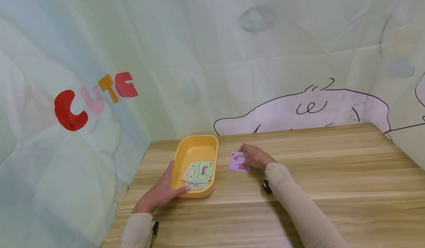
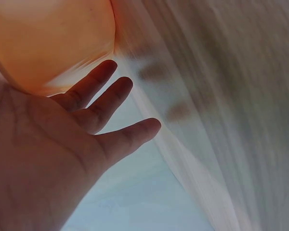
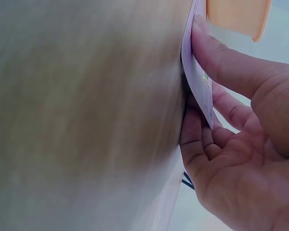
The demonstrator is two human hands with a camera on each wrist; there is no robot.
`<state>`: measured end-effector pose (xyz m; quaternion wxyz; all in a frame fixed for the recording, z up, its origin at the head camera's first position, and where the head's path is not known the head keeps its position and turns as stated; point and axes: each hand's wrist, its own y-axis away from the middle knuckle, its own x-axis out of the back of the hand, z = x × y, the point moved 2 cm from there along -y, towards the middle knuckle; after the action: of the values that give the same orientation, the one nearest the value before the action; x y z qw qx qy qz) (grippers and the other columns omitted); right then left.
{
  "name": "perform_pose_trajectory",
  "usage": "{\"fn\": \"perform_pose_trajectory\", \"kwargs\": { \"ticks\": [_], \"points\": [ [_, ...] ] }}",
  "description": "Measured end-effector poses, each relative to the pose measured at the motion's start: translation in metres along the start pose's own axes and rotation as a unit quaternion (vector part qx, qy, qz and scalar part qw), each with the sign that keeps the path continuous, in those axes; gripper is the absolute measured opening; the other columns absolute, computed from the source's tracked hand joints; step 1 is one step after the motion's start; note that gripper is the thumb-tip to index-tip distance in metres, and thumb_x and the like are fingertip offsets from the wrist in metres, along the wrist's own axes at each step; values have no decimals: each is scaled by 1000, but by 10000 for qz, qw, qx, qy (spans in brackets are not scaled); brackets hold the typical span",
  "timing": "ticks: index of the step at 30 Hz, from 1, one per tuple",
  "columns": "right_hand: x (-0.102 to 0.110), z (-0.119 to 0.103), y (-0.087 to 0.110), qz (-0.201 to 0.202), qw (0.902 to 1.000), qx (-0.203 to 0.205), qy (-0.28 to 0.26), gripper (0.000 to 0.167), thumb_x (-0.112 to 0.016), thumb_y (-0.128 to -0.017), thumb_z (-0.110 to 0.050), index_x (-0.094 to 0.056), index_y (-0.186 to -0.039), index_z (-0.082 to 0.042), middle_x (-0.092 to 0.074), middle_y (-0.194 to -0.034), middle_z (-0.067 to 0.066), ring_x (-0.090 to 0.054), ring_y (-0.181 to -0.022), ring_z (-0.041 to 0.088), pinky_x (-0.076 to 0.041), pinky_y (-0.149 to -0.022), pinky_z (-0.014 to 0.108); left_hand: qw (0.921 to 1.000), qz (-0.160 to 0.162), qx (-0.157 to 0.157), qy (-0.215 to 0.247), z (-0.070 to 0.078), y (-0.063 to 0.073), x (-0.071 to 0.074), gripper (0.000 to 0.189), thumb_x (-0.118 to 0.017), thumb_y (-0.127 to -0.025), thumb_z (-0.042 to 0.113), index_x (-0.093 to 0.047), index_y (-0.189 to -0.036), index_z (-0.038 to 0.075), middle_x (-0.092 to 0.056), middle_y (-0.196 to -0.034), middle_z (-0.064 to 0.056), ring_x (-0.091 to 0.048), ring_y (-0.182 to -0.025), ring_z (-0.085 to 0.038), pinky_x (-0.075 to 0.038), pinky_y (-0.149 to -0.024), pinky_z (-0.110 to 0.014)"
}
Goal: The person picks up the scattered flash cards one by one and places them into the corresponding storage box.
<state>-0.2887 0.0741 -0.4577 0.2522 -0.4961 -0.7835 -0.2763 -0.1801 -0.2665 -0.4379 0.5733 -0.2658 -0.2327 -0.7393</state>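
A yellow plastic box (image 1: 200, 140) stands on the wooden table with several printed cards (image 1: 201, 170) lying overlapped toward its near end. My left hand (image 1: 163, 189) holds the box at its near left corner, thumb over the rim. In the left wrist view three fingers (image 2: 106, 103) reach out straight and spread beside the box's orange-looking wall (image 2: 53, 38). To the right of the box, my right hand (image 1: 254, 156) pinches a purple card (image 1: 235, 161) with a colourful picture. The right wrist view shows the thumb (image 3: 226, 62) on the card's printed face and fingers beneath, close over the tabletop.
The wooden table (image 1: 318, 166) stretches to the right of both hands. Behind it hangs a pale printed cloth (image 1: 206, 56) with cartoon drawings and coloured letters at the left. Dark bands (image 1: 267, 187) sit at both wrists.
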Motion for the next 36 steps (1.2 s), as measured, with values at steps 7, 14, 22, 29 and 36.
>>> {"fn": "perform_pose_trajectory", "kwargs": {
  "ticks": [7,14,22,29,36],
  "points": [
    [0,-1,2,-13,9999,90,48,47,-82,-84,-8,-58,-124,-11,-61,-118,8,-56,-103,24,-43,-98,47,10000,9,-94,32,-1,1,-1,106,-83,-83,41,-13,-160,18,-45,-147,-10,-50,-121,-29,-37,-111,-52],
    [0,0,1,-13,9999,115,70,45,-81,-85,-7,-58,-124,-11,-60,-122,9,-55,-105,25,-42,-101,47,9999,-7,-154,-28,-2,0,-1,106,-82,-84,42,-13,-160,17,-44,-147,-11,-50,-121,-29,-37,-110,-53],
    [0,0,0,-8,9996,172,203,45,-81,-86,-8,-57,-124,-11,-60,-122,10,-55,-106,25,-42,-102,47,9996,25,-288,-21,-2,0,-1,103,-82,-84,40,-16,-159,16,-47,-143,-11,-51,-118,-28,-40,-108,-52],
    [0,2,-1,-35,9998,176,131,46,-81,-86,-9,-57,-124,-11,-60,-122,9,-55,-105,24,-42,-100,46,9997,40,-249,-25,-3,-1,-1,104,-82,-83,42,-16,-159,17,-46,-146,-10,-50,-121,-28,-38,-111,-52],
    [0,2,-1,-20,9999,131,30,44,-81,-86,-7,-58,-123,-12,-61,-120,8,-56,-102,24,-43,-98,45,9998,48,-185,-9,-3,-1,0,106,-83,-82,41,-15,-160,17,-44,-149,-10,-49,-122,-28,-37,-111,-52]
  ]
}}
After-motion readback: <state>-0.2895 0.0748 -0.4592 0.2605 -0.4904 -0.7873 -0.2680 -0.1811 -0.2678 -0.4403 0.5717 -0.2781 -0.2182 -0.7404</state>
